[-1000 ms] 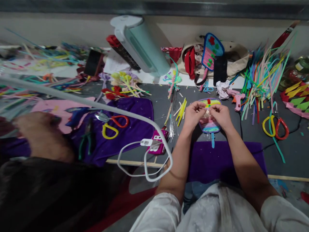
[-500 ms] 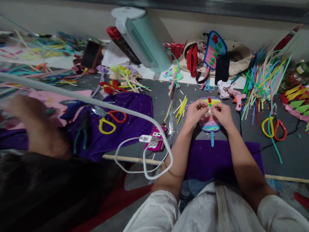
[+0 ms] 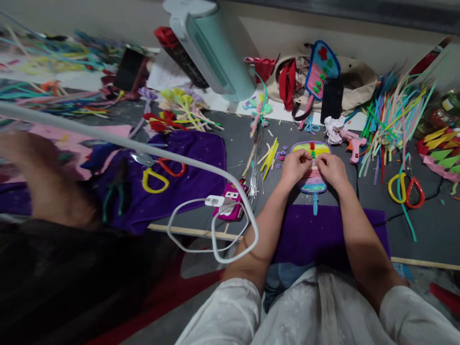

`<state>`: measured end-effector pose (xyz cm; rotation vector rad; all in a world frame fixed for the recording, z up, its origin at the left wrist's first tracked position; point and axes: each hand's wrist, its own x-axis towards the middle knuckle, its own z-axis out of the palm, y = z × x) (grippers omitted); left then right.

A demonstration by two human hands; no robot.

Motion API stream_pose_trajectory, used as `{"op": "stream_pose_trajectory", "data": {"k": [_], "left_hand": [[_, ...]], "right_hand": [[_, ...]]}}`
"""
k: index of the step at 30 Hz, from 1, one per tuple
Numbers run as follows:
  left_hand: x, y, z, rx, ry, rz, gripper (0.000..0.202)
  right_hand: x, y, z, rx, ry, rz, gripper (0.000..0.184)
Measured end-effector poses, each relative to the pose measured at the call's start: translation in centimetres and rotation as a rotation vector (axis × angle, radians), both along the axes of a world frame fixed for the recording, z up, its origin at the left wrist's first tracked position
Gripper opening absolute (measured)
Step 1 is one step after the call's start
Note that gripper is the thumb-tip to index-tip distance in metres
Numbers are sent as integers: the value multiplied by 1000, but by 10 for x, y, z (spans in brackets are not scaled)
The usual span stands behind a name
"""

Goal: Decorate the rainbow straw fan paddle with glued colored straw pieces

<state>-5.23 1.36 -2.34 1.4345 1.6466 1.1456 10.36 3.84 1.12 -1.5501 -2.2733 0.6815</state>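
Observation:
A small striped craft fan (image 3: 312,183) in rainbow colours lies flat on the grey table (image 3: 438,225), its blue handle pointing toward me over a purple cloth (image 3: 316,239). My left hand (image 3: 295,166) and my right hand (image 3: 329,168) rest on the fan's upper half, fingers curled and pinched together at its middle. What the fingertips pinch is too small to make out. Small red and green dots sit on the fan's top just above my fingers.
Pink glue gun (image 3: 352,143) and red-and-yellow scissors (image 3: 406,189) lie to the right, beside a heap of coloured strips (image 3: 391,115). A second fan (image 3: 319,69) leans at the back. A mint tower fan (image 3: 212,52), a white cable (image 3: 212,230) and another person's arm (image 3: 43,182) are on the left.
My hands moved slightly down the fan, uncovering more of its yellow top. The person's arm on the left shifted. The view tilted a little.

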Motion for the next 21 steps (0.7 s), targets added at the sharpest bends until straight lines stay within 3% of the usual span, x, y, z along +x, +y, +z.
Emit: {"op": "stream_pose_trajectory", "data": {"k": [9,21], "left_hand": [[4,-6,15,-88,248,9,15],[2,-4,10,-54,226,-7,16]], "right_hand": [[-5,-3,5,-5,-121,-12,26],[-5,-1,-1,2,-107,-1,26]]}}
